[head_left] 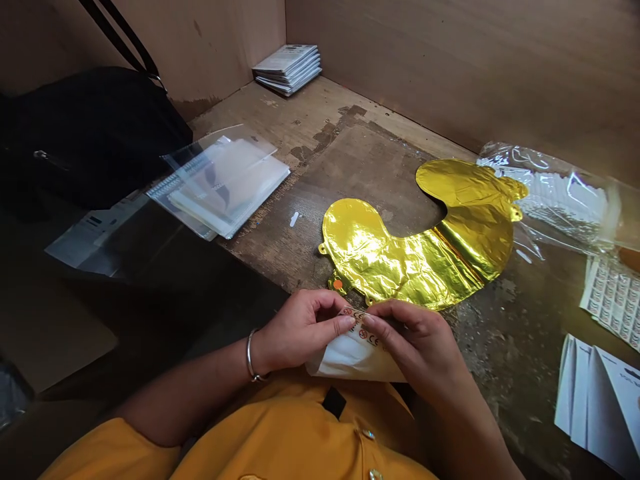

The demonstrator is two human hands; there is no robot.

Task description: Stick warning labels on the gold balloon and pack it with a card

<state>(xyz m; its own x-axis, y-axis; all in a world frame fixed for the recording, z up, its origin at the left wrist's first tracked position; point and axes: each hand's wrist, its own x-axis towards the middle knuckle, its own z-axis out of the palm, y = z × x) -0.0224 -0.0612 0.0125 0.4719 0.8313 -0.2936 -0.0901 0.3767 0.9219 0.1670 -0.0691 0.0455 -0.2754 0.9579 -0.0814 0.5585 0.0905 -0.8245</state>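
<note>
Close to my body, a white sheet of printed CE stickers [350, 357] is pinched at its top edge by both hands. My left hand [305, 330], with a silver bangle at the wrist, grips it between thumb and fingers. My right hand [417, 333] grips the same edge just to the right, the two thumbs nearly meeting. Just beyond the fingertips lies a flat gold foil balloon [430, 260], curved and wrinkled, with small tabs along its rim. An orange dot marks the tab nearest my left hand.
Clear plastic sleeves [230, 180] lie on the worn wooden table [350, 160] at left, beside a black bag [95, 133]. Folded cards [290, 67] sit in the back corner. At right are a bag of white sticks [565, 200], another sticker sheet [615, 297] and folded cards [600, 400].
</note>
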